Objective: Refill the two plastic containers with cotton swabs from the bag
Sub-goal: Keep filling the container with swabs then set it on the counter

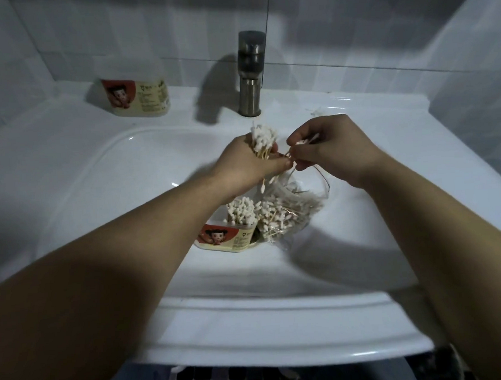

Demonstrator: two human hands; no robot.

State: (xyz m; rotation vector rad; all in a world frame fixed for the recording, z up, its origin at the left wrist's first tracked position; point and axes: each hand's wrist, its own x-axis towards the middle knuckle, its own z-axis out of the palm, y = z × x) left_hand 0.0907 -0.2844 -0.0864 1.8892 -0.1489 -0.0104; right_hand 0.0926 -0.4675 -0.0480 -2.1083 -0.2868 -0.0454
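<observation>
My left hand (249,163) grips a bundle of cotton swabs (265,138), white tips up, above the sink basin. My right hand (325,148) pinches a few swabs (305,142) right beside the bundle. Below the hands lies a clear plastic bag (288,214) with several swabs inside. Against its left side stands an open labelled plastic container (231,240) with swabs (241,210) standing in it. A second labelled container (140,95) sits on the sink ledge at the back left; its contents cannot be seen.
A white sink (98,180) holds the bag and the near container. A metal faucet (249,73) rises at the back centre. White tiled walls close off the back and right. A dark tiled floor shows below the sink's front edge.
</observation>
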